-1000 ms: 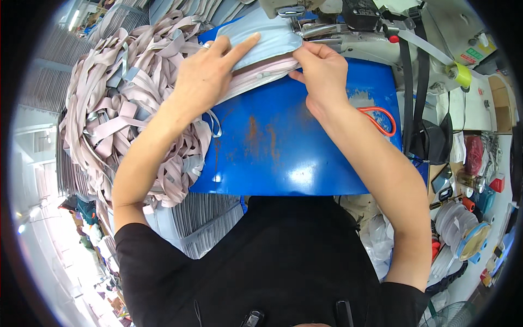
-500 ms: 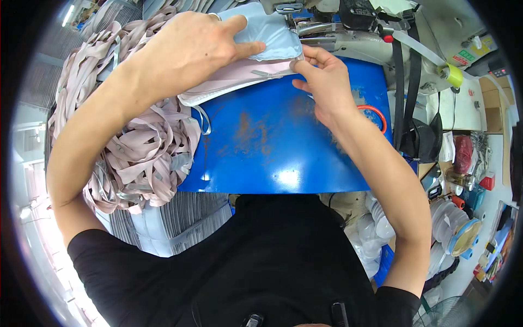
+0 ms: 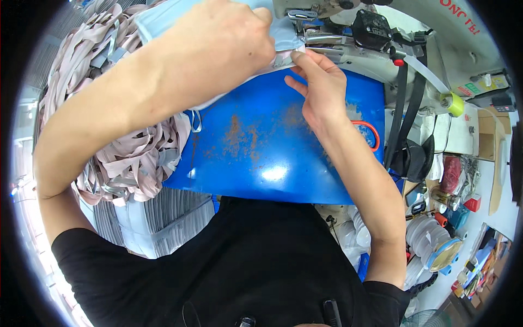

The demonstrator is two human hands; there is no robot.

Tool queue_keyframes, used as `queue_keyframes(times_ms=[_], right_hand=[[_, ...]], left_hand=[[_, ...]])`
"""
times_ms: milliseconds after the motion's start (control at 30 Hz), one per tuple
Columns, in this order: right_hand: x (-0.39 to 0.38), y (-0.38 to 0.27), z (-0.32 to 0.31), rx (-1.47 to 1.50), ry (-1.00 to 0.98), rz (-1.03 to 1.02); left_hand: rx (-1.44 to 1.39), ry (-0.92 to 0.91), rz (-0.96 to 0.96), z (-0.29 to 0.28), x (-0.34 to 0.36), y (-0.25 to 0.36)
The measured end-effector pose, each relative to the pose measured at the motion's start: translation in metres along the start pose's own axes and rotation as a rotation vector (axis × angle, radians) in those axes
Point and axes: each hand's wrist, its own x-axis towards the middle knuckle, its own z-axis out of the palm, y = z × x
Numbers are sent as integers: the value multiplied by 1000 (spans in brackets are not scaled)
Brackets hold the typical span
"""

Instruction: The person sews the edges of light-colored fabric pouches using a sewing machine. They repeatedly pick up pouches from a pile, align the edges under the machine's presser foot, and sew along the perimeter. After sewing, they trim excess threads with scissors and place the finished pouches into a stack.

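Both hands' fingers (image 3: 297, 57) pinched on pale blue fabric (image 3: 283, 35) at sewing machine (image 3: 348, 32).

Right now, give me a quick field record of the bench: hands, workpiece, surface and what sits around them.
Left hand: pressed down on the light blue fabric piece, knuckles up
Right hand: fingertips pinching the fabric's edge beside the sewing machine head
Surface: blue work plate, with rust-coloured wear marks
Left of plate: heap of pinkish-grey straps
Below heap: stack of pale folded pieces
Right of plate: orange-handled scissors, partly hidden by the right forearm
Needle area: hidden by the hands
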Motion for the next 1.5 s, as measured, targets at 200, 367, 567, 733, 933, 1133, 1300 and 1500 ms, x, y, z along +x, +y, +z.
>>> queue_keyframes(times_ms=[200,367,567,733,933,1133,1300,1500], right_hand=[[-2,4,-3,107,-4,-26],[-2,9,-10,189,-32,-72],[-9,10,-15,191,-92,-136],[-23,12,-43,-416,-127,-400],[-61,9,-71,-540,-152,-344],[-76,9,-54,-107,-169,-51],[-56,19,-42,40,-189,-79],[-24,17,-20,121,-198,-112]], left_hand=[[-84,21,-57,5,3,35],[-257,24,-223,2,21,68],[-376,122,-359,21,42,84],[-649,146,-526,37,42,80],[-684,504,-529,43,-3,130],[-641,685,-305,60,-5,129],[-611,632,-223,59,5,103],[-579,566,-173,69,20,66]])
